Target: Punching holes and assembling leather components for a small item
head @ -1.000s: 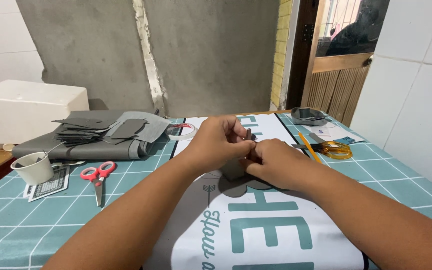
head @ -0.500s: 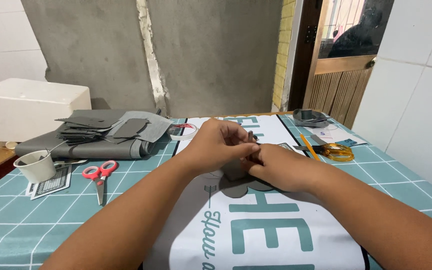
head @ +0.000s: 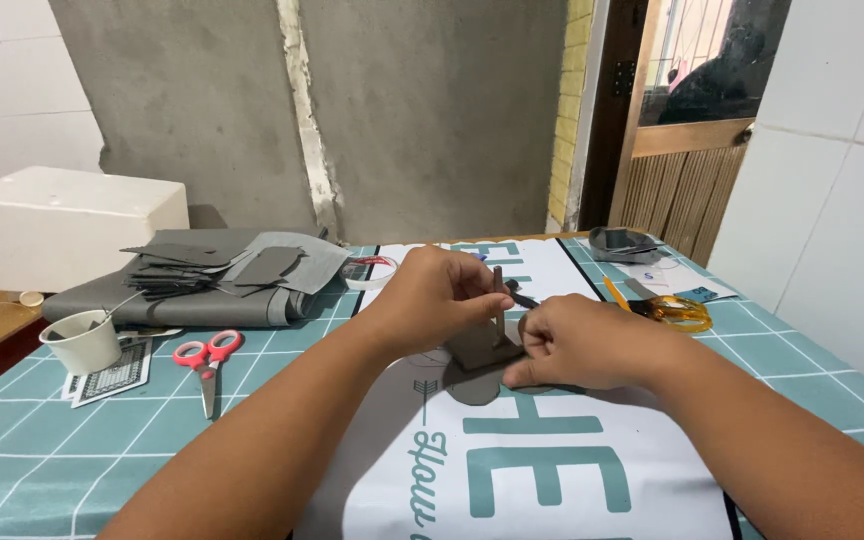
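Between the 2 hands, left (head: 439,295) and right (head: 577,343), both pinch a grey piece (head: 477,350).

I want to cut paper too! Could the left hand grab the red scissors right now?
Probably not right away. The left hand is busy pinching the small grey piece together with the right hand. The red scissors lie uncovered on the table off to its left, so it would need to let go first.

Both hands, the left hand (head: 442,300) and right hand (head: 577,345), pinch a small grey cutout (head: 477,350) above the table (head: 32,450), red scissors (head: 207,355) lying nearby.
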